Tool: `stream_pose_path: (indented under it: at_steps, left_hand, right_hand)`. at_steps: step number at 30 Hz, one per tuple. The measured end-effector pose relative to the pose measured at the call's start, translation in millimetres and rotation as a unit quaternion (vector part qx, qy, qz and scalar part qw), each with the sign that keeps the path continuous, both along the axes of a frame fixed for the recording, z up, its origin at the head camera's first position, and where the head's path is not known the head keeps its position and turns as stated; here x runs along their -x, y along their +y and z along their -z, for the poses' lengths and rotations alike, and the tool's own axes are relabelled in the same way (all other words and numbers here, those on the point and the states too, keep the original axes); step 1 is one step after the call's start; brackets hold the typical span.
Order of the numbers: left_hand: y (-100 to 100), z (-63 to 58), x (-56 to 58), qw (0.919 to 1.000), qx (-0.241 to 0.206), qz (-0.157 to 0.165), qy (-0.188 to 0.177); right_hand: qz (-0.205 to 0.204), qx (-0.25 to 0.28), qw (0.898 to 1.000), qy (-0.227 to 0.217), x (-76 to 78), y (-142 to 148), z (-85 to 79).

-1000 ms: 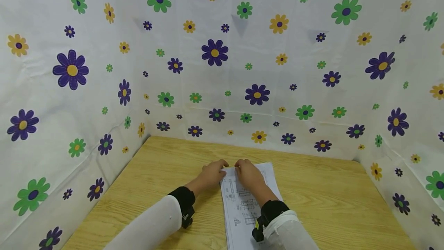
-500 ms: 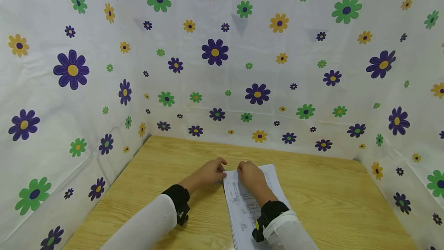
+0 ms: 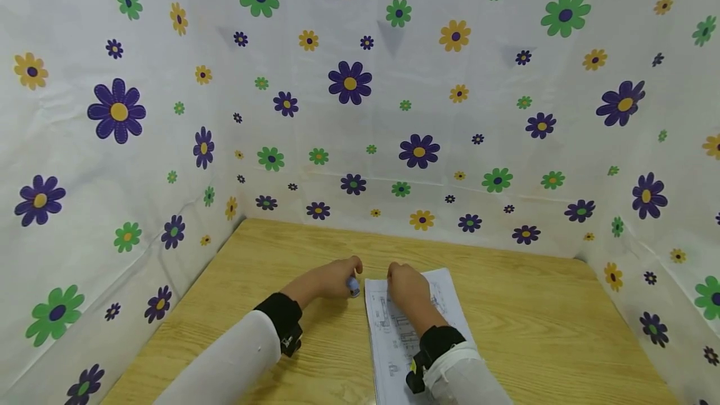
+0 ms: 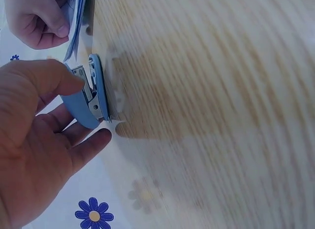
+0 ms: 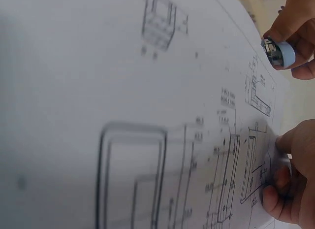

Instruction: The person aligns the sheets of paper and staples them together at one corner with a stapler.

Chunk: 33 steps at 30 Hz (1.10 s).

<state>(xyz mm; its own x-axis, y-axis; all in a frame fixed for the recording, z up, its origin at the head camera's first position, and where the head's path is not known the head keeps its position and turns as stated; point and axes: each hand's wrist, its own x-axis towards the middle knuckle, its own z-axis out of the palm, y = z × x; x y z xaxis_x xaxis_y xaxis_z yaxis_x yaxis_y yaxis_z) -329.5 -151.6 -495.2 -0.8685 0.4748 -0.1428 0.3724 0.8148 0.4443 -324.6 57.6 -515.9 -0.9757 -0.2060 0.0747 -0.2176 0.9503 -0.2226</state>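
Observation:
My left hand holds a small blue stapler just left of the papers' far left corner. In the left wrist view the stapler's jaws stand apart, with nothing between them, and the thumb presses on its side. Printed sheets with technical line drawings lie stacked on the table. At their far edge my right hand pinches them between thumb and curled fingers. The stapler also appears in the right wrist view, beside the sheets' edge and apart from it.
The wooden table spreads out on both sides of the sheets. A white cloth printed with flowers hangs behind the table and along its left and right sides.
My left hand has drawn away from the papers' corner to the left, and the stapler in it now shows. The sheets have shifted slightly right, with my right hand staying at their far edge.

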Motion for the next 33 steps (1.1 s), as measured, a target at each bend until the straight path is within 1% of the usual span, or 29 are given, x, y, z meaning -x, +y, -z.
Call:
stream_pose_path:
  at_steps: [4, 8, 12, 17, 20, 24, 29, 33]
  left_hand:
    - [1, -0.7, 0.5, 0.9995, 0.019, 0.013, 0.024]
    - [1, 1.9, 2.0, 0.9985, 0.02, 0.024, 0.046]
    - [2, 4.7, 2.8, 0.9972, 0.022, 0.019, 0.069]
    - [5, 7.1, 2.7, 0.9943, 0.041, 0.001, 0.099]
    - [6, 6.7, 2.1, 0.9936, 0.043, 0.009, 0.104]
    - [7, 5.9, 1.2, 0.9935, 0.041, 0.023, 0.104]
    - [7, 9.6, 2.7, 0.9918, 0.055, 0.021, 0.114]
    - [7, 13.5, 5.0, 0.9932, 0.05, 0.022, 0.103]
  right_hand:
    - [0.006, -0.009, 1.0, -0.003, -0.7, -2, -0.8]
    - [0.012, -0.017, 1.0, 0.004, -2.4, -5, -1.5]
    - [0.016, -0.023, 1.0, 0.014, -3.8, -6, -3.1]
    - [0.002, -0.006, 1.0, 0.01, -3.8, -9, -3.1]
    - [-0.01, -0.001, 1.0, 0.005, -2.9, -10, -1.0]
    - [-0.013, -0.002, 1.0, 0.009, -2.3, -10, 1.0]
    - [-0.023, 0.009, 1.0, 0.011, -3.9, -9, -0.1]
    - [-0.034, 0.02, 0.999, -0.001, -5.4, -8, -2.3]
